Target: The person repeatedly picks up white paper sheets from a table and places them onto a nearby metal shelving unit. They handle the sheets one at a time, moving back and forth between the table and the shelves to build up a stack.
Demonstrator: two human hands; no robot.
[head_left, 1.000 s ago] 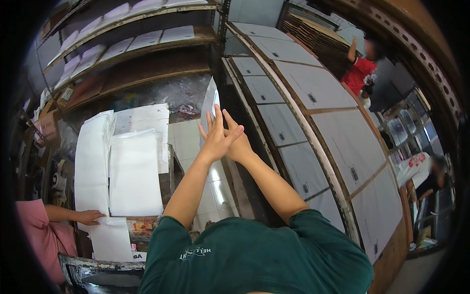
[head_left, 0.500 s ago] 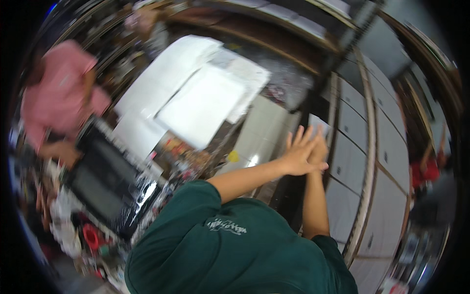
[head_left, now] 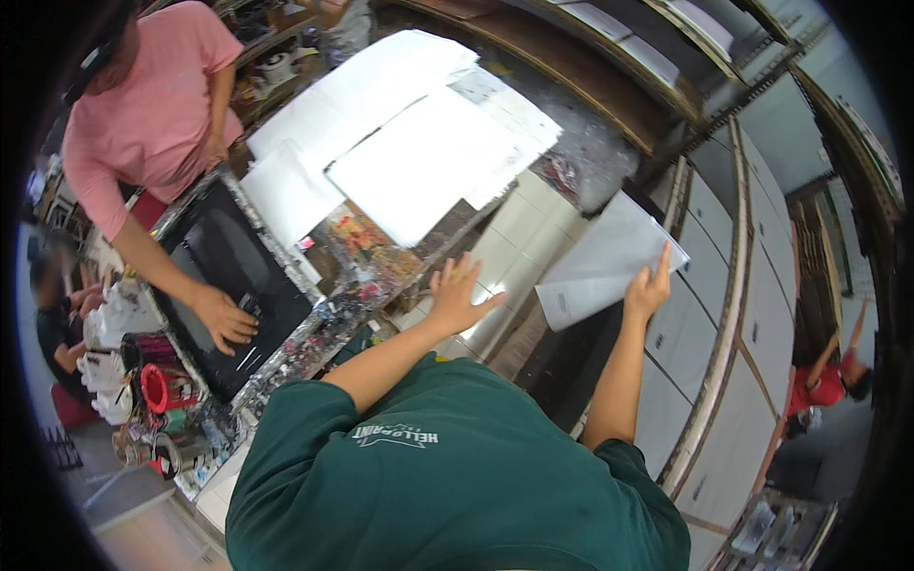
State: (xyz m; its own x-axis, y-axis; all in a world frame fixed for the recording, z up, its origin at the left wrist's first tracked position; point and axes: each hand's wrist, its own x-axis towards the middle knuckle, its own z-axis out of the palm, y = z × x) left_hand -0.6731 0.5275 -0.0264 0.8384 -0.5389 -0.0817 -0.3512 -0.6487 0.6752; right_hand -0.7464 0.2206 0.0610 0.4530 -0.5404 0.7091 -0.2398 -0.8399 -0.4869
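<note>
My right hand (head_left: pixel 648 285) pinches a thin white sheet (head_left: pixel 605 257) by its right edge, thumb and fingers closed on it. The sheet hangs tilted, with a small grey print near its lower left corner. Fingers spread, my left hand (head_left: pixel 462 297) is empty in the air beside the near edge of the table. It is apart from the sheet. Beyond it, a stack of large white sheets (head_left: pixel 419 162) lies on the table.
At left, a co-worker in a pink shirt (head_left: pixel 176 86) presses a hand on a dark printing screen (head_left: pixel 233 276). A red ring-shaped container (head_left: pixel 157 388) stands below it. Pale panels in a long rack (head_left: pixel 724 195) line the right. Shelves (head_left: pixel 533 57) run along the back.
My hands have parted: the left moved left, the right slightly right. The white sheet, mostly hidden before, now shows spread out. The co-worker's hand has moved onto the screen.
</note>
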